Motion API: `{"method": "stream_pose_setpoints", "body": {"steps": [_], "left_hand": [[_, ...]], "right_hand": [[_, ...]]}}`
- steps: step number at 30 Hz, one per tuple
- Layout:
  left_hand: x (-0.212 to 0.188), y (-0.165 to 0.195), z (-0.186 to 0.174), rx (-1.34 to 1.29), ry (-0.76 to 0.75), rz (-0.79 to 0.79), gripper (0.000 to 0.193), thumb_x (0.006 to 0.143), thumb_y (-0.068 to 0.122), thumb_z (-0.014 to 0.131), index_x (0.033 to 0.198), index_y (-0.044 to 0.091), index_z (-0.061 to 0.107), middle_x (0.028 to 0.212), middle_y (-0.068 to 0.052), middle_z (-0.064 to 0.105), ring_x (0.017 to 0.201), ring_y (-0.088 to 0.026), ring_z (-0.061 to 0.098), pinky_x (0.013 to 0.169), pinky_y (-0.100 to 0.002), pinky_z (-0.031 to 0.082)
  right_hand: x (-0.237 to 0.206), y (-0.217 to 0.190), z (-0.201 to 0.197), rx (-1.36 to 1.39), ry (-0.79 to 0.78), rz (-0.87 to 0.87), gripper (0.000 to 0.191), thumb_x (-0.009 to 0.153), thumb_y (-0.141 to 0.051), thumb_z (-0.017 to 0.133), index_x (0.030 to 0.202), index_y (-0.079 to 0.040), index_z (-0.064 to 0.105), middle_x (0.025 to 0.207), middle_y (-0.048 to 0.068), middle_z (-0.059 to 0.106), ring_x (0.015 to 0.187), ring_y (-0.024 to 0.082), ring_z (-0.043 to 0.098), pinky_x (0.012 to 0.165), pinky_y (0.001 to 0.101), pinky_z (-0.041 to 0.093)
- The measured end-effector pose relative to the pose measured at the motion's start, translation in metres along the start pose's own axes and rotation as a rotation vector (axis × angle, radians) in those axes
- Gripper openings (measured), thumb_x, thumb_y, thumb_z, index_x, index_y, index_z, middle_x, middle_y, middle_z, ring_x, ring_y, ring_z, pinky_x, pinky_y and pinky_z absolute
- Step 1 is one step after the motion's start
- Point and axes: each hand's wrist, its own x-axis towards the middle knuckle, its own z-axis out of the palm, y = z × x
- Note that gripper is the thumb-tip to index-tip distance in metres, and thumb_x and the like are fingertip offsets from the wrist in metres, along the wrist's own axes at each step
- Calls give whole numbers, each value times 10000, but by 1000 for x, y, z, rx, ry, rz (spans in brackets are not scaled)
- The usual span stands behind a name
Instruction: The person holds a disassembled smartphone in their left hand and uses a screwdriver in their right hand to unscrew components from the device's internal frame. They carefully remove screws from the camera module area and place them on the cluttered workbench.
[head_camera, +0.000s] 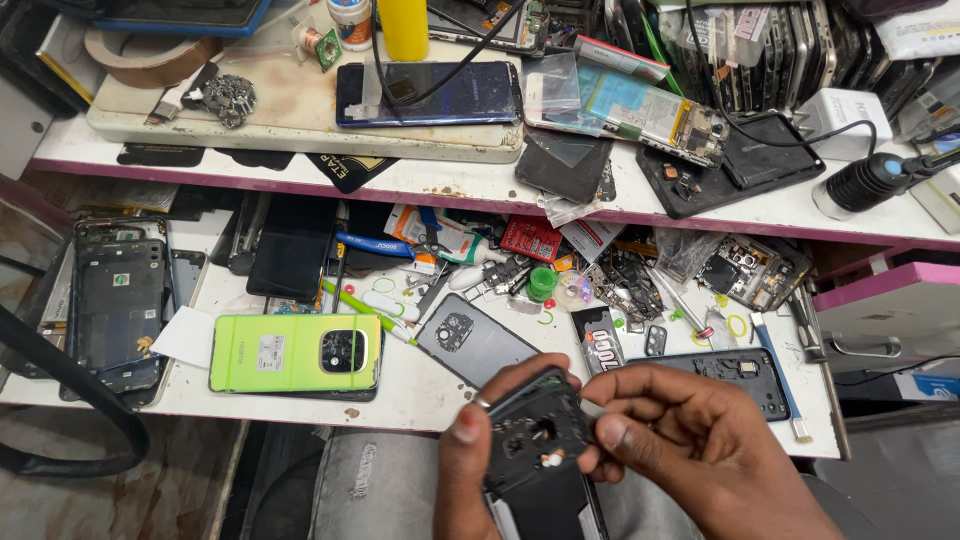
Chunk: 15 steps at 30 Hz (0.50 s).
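Plastics, glass and worn laminate

Matt black plastic phone frame, dusty inside; smooth, softly glossy lime-green phone back; glossy dark glass phone reflecting light; grey matt back cover; scuffed, stained white laminate workbench; brown paper tape roll.

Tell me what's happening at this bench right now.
A person is holding a black phone back panel in front of a cluttered workbench. The left hand grips its left edge with the thumb on the face, while the right hand pinches the right edge near the camera cutout. On the bench behind lie a lime-green phone, a grey back cover, an opened phone frame, small parts and tools.
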Motion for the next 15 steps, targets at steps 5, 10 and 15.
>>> {"method": "stream_pose_setpoints", "body": {"steps": [5,10,15], "left_hand": [[-13,-6,25,-90,107,27,1073,727,728,669,1388,-111,569,1051,-242,715,813,-270,714,727,-392,630],[-20,1,49,-213,26,122,867,969,640,507,1386,-118,557,1137,-307,768,789,-287,723,710,-396,636],[-23,16,53,-289,205,-70,857,892,640,422,1307,-85,617,1003,-238,738,762,-284,732,679,-416,637]], "right_hand": [[2,6,7,3,90,37,294,858,-45,804,1113,69,710,877,144,809,715,174,723,627,325,585],[0,12,4,7,100,-32,280,865,-37,825,1103,79,732,837,159,809,660,162,716,582,313,582],[-4,16,0,-43,55,-63,299,840,-27,844,1091,85,727,845,163,836,651,150,716,562,306,575]]}}
